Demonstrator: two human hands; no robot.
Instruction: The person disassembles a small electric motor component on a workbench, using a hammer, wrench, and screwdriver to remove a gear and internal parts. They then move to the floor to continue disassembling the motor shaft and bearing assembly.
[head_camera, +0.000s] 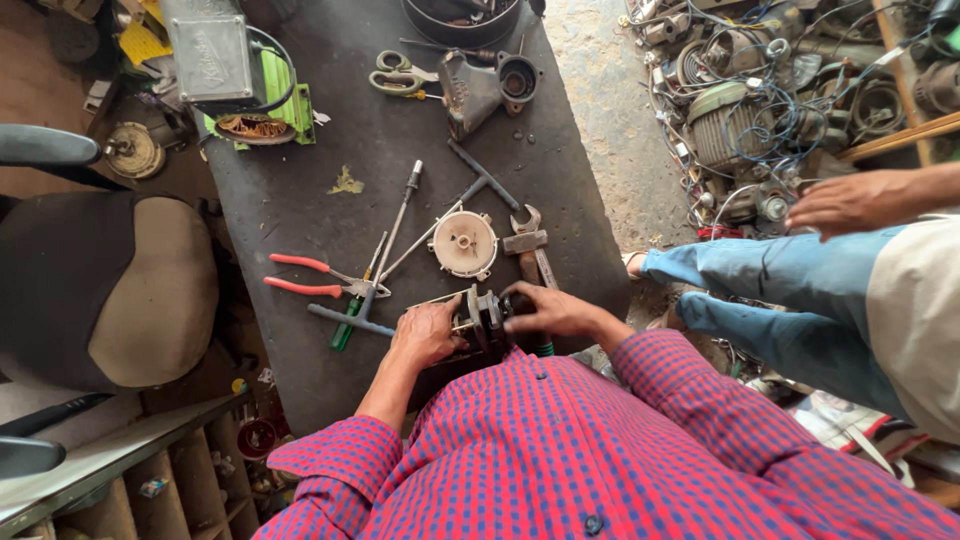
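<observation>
Setting: workshop with a dark workbench (300, 220) on a concrete floor; the person wears a red and blue checked shirt.
Landmark: small motor part (482, 318), a dark metal piece with a brass-coloured shaft, at the near edge of the workbench, just in front of the person's chest.
Left hand (425, 335): fingers curled and closed around the left side of the motor part.
Right hand (548, 310): fingers wrapped over the right side of the motor part, gripping it.
Just beyond the motor part: round white cover (465, 243), lying flat.
Right of the cover, beyond the motor part: hammer (530, 250) and a spanner (524, 217), close together.
Left of the motor part: red-handled pliers (310, 276), a green-handled screwdriver (350, 320) and a long T-shaped wrench (385, 250), overlapping one another.
Far beyond the motor part: green-handled scissors (400, 75) beside a grey metal housing (485, 85).
Right of the motor part, off the workbench: another person in blue jeans (770, 290), their hand (850, 200) held over a heap of wires and old motors (760, 110).
</observation>
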